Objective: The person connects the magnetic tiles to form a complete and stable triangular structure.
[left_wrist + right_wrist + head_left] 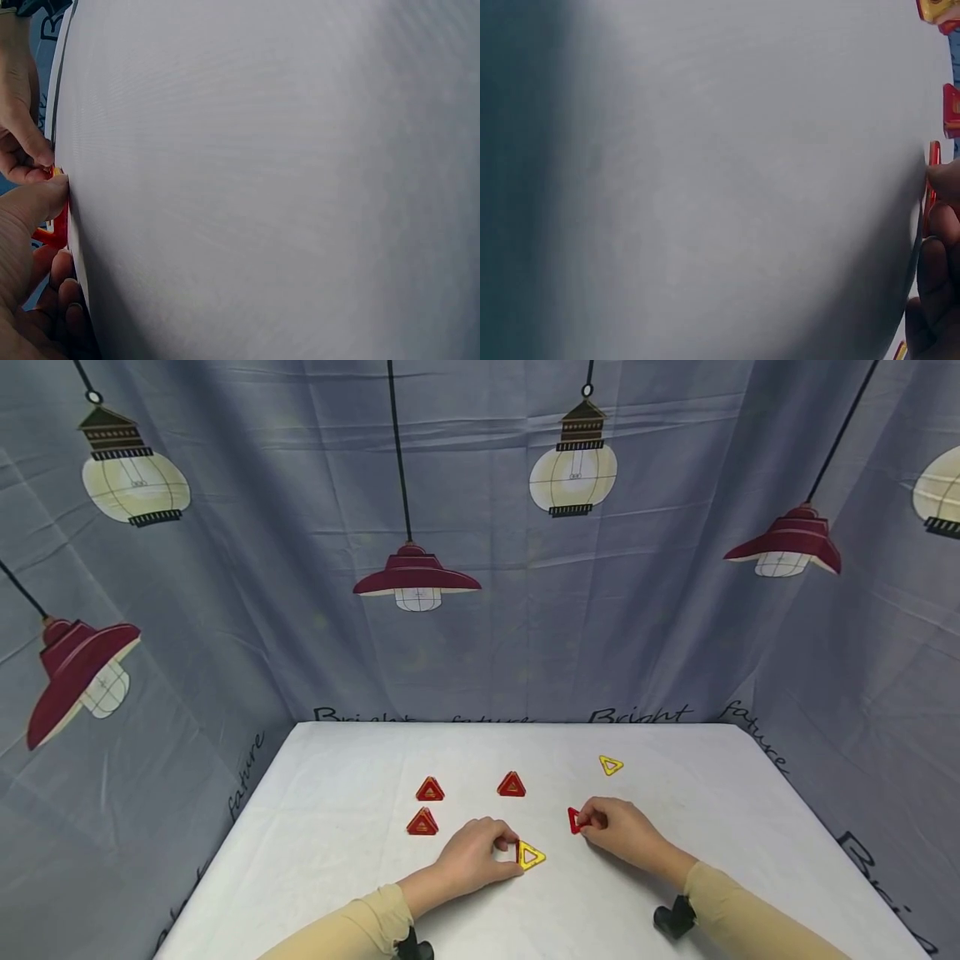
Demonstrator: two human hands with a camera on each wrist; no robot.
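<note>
My left hand grips a red and yellow assembly of triangular tiles between thumb and fingers, low over the table. Its yellow triangle tile faces up, and a red edge shows beside the thumb in the left wrist view. To the right, my right hand pinches a single red triangle tile, apart from the assembly. In the right wrist view that red tile appears edge-on at the fingertips. Fingers cover part of both held pieces.
Three red pyramids stand on the white table: a back-left one, a front-left one and a middle one. A loose yellow triangle tile lies at the back right. Grey-blue printed curtains surround the table.
</note>
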